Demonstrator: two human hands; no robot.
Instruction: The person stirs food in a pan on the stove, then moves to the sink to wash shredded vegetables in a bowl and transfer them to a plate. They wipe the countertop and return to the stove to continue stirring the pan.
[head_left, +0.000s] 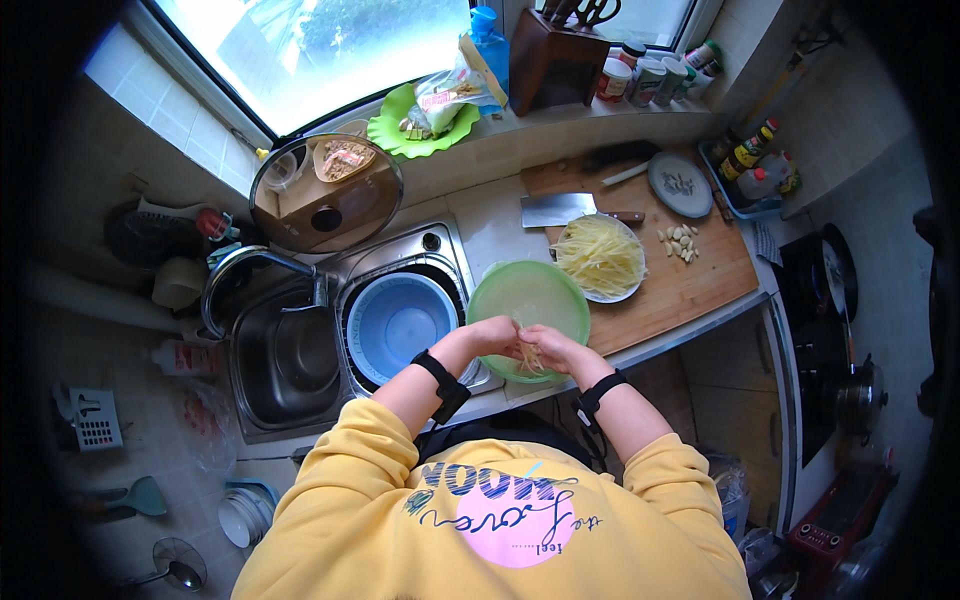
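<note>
Over the light green basin (559, 289), my left hand (496, 336) and my right hand (553, 349) come together around a small bunch of pale shredded potato (531, 360). Some strands hang below the fingers. Cloudy liquid seems to fill the basin. Just right of it, a heap of shredded potato (596, 251) is piled on a white plate (632, 289). This plate rests on a wooden cutting board (690, 281). Behind the plate lies a cleaver (559, 209) with a wooden handle. Several peeled garlic cloves (679, 241) are on the board.
Left of the basin, a blue bowl (401, 330) sits in a double steel sink (289, 367) under a curved faucet (247, 259). A glass lid (330, 199) leans behind it. A patterned plate (679, 184) lies on the board's far end. A stove with a pot (861, 397) stands right.
</note>
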